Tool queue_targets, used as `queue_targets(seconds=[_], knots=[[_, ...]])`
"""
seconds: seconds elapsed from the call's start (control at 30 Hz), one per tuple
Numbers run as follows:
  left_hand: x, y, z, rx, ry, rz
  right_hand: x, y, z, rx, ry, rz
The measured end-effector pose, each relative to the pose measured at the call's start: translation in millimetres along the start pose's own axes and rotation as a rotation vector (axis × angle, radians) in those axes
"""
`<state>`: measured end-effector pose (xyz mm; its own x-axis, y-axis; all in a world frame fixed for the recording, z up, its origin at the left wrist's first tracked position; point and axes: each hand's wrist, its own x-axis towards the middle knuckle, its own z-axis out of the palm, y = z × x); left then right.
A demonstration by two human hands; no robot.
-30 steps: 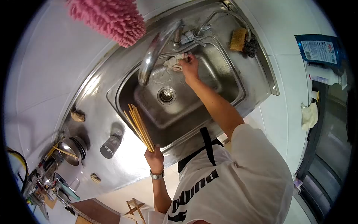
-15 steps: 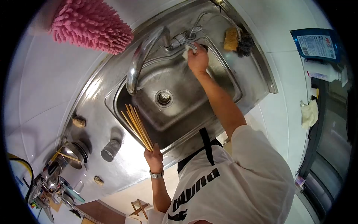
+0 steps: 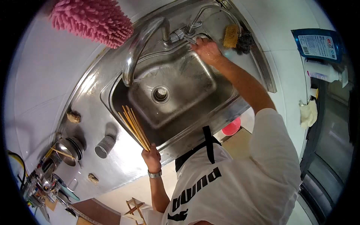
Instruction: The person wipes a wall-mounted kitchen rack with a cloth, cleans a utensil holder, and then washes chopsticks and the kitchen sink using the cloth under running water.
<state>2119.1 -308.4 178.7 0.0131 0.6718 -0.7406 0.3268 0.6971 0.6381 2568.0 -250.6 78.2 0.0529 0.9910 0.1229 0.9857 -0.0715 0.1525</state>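
A bundle of several wooden chopsticks (image 3: pixel 134 129) is gripped at its lower end by my left hand (image 3: pixel 152 159), with the tips fanned over the near left corner of the steel sink (image 3: pixel 180 108). At the sink's back edge my right hand (image 3: pixel 208 51) has its fingers curled at the tap lever (image 3: pixel 190 40), partly covering it. The curved tap spout (image 3: pixel 129 69) points down into the basin, left of the drain (image 3: pixel 160 94). I see no water coming from it.
Left of the sink lie a perforated metal cup (image 3: pixel 105 146), stacked steel bowls (image 3: pixel 71 150) and assorted utensils (image 3: pixel 47 183). A yellow sponge (image 3: pixel 230 36) and dark scrubber (image 3: pixel 245 42) sit behind right. A pink chenille mitt (image 3: pixel 92 20) hangs upper left; bottles (image 3: pixel 317 45) stand right.
My right hand has shifted slightly right, its forearm swinging outward. A pale patch beside its fingers no longer shows. My left hand still holds the chopsticks; the view has shifted a little.
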Motion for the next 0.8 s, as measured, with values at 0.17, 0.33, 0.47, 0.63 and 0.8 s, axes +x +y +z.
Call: queue_targets(seconds=[0.17,0.33,0.47,0.63,0.8], knots=[[-5.1,-4.4,1.6,-0.033,-0.041,-0.026,-32.5,-15.0,11.9,-0.251,-0.617,-0.079],[-6.4,-4.3,-3.9,-0.064,-0.01,0.012,-128.1,-47.8,27.8,-0.169,-1.043,-0.212],[-3.0,-15.9,-11.7,-0.072,0.017,0.005,-97.6,-42.8,42.9,-0.128,-0.975,-0.327],[-0.6,-13.8,-2.9,-0.016,0.048,0.005,-6.9,-22.4,88.7,-0.291,-0.095,-0.324],[0.1,-15.9,6.2,-0.023,0.036,0.014,-48.0,-26.7,105.9,-0.325,-0.499,-0.331]])
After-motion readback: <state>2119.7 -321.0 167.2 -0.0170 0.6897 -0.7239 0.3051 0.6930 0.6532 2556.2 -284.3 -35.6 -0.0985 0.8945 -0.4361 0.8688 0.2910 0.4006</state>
